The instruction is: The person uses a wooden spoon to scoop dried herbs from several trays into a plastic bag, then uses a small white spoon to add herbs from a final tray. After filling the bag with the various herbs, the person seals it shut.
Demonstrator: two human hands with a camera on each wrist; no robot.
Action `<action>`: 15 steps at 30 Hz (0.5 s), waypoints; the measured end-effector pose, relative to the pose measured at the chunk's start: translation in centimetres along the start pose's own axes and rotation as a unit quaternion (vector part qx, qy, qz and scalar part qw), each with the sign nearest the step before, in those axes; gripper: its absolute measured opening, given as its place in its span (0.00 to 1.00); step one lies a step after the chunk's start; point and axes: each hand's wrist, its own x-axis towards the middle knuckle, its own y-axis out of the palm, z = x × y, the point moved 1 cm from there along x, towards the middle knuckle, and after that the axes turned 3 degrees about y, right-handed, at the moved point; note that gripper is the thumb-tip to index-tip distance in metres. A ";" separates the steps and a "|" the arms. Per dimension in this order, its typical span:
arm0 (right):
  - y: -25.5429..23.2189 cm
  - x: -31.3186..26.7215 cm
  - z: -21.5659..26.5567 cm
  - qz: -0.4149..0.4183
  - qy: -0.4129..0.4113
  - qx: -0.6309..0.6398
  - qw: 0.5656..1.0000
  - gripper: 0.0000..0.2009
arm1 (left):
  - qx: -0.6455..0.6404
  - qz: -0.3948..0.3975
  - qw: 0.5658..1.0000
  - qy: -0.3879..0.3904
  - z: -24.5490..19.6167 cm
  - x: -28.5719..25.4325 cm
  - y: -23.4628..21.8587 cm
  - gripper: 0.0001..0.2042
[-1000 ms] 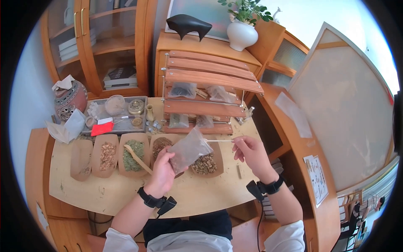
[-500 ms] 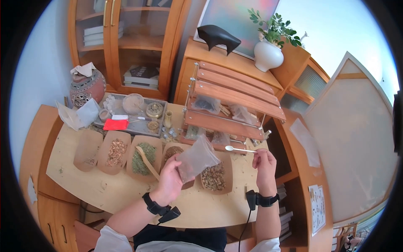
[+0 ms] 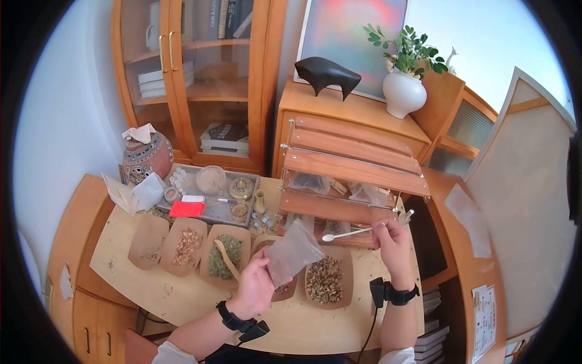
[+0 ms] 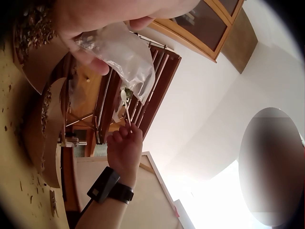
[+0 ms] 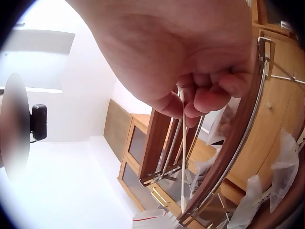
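Observation:
My left hand (image 3: 254, 289) holds a translucent pouch (image 3: 292, 253) by its lower side, tilted above the trays; some dark contents show low in it. My right hand (image 3: 393, 247) pinches the end of a thin white spoon (image 3: 344, 235), its bowl pointing left, a little right of the pouch and apart from it. In the left wrist view the pouch (image 4: 126, 56) hangs from the fingers, with the spoon (image 4: 125, 102) beyond it. The right wrist view shows the spoon (image 5: 184, 157) between thumb and fingers of the right hand (image 5: 190, 62).
Paper trays of dried material stand in a row, with chopped pieces (image 3: 327, 280) at right and green leaves (image 3: 225, 255) under a wooden scoop (image 3: 227, 259). Behind are a wooden rack (image 3: 357, 170) with pouches, a grey tray (image 3: 233, 215) and a patterned jar (image 3: 147, 159).
The right hand has turned and risen away from the pouch, drawing the spoon clear so its bowl shows. The left hand still holds the pouch. The head view has shifted.

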 end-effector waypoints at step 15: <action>1.4 -1.8 1.4 0.266 -0.076 -0.273 0.921 0.08 | -0.001 -0.018 1.000 0.006 -0.2 0.5 0.2 0.26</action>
